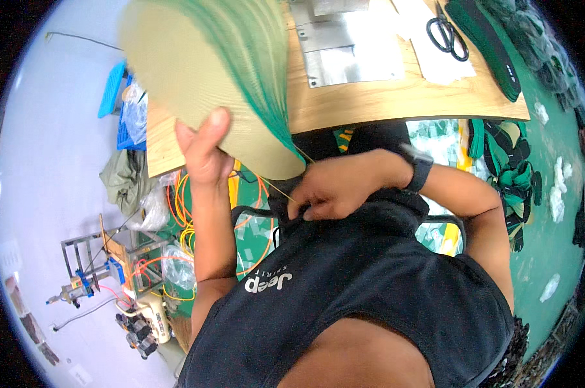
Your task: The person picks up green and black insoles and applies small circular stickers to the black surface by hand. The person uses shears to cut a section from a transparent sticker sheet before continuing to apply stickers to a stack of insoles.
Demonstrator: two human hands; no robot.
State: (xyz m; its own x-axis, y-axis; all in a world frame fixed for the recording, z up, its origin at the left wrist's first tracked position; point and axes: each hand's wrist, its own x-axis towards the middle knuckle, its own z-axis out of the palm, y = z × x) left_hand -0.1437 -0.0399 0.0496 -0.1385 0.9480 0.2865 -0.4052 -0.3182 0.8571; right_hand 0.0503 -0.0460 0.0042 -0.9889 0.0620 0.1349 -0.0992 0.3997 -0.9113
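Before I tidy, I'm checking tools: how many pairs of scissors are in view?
1: the black-handled scissors lie over a white sheet on the table's right side; others may be hidden.

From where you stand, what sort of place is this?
Probably a workshop: scissors on a wooden table, a heap of green-and-black pieces at right, and a cream-coloured machine at left.

A wooden table [370,107] bears metal plates [334,64], black-handled scissors [449,40] over a white sheet [425,57], and a dark strip [490,48].
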